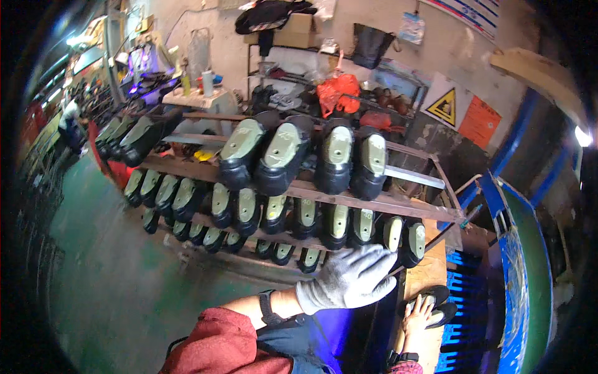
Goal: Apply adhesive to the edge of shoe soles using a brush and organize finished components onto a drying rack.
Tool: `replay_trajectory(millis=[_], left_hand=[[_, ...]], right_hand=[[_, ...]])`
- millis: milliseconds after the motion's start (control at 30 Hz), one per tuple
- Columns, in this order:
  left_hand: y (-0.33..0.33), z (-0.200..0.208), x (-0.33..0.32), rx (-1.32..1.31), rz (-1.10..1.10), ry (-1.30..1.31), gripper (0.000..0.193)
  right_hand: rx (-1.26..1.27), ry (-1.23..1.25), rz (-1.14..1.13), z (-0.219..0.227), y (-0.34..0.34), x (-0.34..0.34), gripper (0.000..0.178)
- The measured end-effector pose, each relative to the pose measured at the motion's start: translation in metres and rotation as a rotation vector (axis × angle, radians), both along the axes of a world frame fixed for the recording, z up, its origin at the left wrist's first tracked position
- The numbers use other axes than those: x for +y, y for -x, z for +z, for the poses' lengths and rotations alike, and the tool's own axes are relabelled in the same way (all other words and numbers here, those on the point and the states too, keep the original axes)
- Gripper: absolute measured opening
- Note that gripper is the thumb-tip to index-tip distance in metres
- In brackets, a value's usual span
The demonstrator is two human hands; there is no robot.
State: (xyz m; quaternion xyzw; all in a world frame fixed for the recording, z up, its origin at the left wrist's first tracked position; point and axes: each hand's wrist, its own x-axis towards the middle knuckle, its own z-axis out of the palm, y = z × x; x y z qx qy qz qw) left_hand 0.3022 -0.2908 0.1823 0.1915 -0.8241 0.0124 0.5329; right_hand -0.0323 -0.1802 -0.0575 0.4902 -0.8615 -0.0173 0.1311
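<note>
My left hand [352, 278], in a grey-white knitted glove with a black watch on the wrist, is stretched out flat with its fingers pointing right. It holds nothing and hovers by the lower rows of the rack; whether its fingertips touch a black shoe [392, 233] there cannot be told. My bare right hand [418, 315] has its fingers curled over a pair of black shoes [441, 313] at the lower right. These lie on a light wooden board [431, 269]. The hand covers part of the pair.
A tiered rack [405, 209] carries several rows of black shoes with pale green lasts in them. Blue machinery with a curved green guard [529, 249] stands on the right. An orange bag [338, 95] sits on a shelf behind. Far left, a person [71, 124] stands beyond the green floor.
</note>
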Motion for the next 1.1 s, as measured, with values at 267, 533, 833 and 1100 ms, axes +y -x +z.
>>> replay_trajectory(millis=[267,533,833,1100], left_hand=[[-0.04,0.003,0.013,-0.038,0.197,-0.134,0.036],[-0.061,0.017,0.025,-0.167,0.199,-0.046,0.035],[-0.018,0.057,0.008,-0.068,0.148,-0.093,0.036],[-0.014,0.058,-0.001,-0.046,0.128,-0.123,0.035]], right_hand=[[-0.316,-0.114,0.141,0.04,0.013,-0.005,0.056],[-1.544,-0.054,1.822,0.324,-0.094,0.045,0.024],[-1.747,0.11,2.014,0.376,-0.141,0.031,0.022],[-1.833,0.254,1.953,0.357,-0.131,0.023,0.022]])
